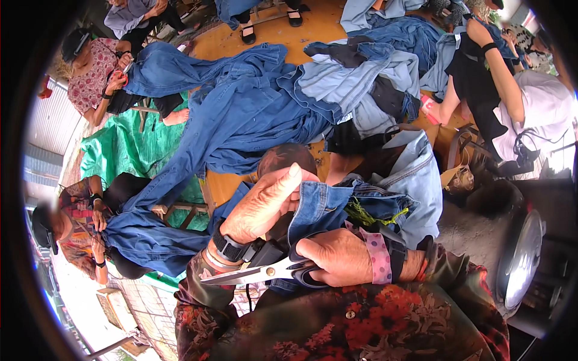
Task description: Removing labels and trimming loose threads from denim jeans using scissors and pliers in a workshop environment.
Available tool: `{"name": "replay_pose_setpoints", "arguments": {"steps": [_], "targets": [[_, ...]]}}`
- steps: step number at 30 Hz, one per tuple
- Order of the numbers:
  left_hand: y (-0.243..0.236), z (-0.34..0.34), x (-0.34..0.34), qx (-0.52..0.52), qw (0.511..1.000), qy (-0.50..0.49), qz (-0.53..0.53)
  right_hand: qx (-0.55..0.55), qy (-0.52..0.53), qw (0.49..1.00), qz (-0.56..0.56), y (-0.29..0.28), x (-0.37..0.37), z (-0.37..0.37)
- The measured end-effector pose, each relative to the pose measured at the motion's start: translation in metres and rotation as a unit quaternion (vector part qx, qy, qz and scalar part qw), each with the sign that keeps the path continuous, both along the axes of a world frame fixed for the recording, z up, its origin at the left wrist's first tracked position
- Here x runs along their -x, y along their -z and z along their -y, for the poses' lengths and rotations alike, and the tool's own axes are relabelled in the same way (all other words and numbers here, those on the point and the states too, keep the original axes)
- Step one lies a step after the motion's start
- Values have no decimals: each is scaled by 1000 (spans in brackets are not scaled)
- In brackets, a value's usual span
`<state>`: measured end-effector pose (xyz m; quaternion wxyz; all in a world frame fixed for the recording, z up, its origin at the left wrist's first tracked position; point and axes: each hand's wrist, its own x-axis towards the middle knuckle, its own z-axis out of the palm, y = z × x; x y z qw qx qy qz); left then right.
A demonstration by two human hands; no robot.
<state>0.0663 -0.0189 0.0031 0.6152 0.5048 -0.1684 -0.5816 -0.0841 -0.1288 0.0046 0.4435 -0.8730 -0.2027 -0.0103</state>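
Note:
My left hand (271,201) grips the folded edge of a blue denim garment (319,201) at the centre, thumb raised along it and fingertips partly hidden. My right hand (331,259) is wrapped round the black handles of steel scissors (253,275), whose blades point left across my left forearm, below the denim edge. Frayed green threads (370,213) show along the garment just right of the left hand, beside a pale blue denim part (418,180).
Piled jeans (247,114) cover an orange board (313,27). Co-workers sit or stand around it: at upper left (87,84), lower left (78,228) and right (524,114). A green tarp (120,150) lies at left. A large metal pot (518,259) stands at my right.

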Motion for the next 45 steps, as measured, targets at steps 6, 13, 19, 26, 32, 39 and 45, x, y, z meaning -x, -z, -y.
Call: {"name": "replay_pose_setpoints", "arguments": {"steps": [6,13,19,26,32,39,45], "targets": [[-6,-6,1,-48,997,-44,36,-2,8,1000,22,4,2,-2],[5,-60,-13,95,989,94,56,-96,160,982,-11,-6,-1,20],[-11,-85,34,-127,916,192,328,-222,254,941,-20,8,-7,21],[17,-44,47,-9,966,3,258,-183,161,968,-63,5,-6,21],[-3,-81,10,51,956,-260,128,-247,348,903,-57,-31,20,105],[-6,-192,-55,-129,896,-326,272,-332,458,824,-15,-27,74,174],[29,-265,-75,-427,757,-302,393,-307,486,815,-68,-1,92,169]]}}
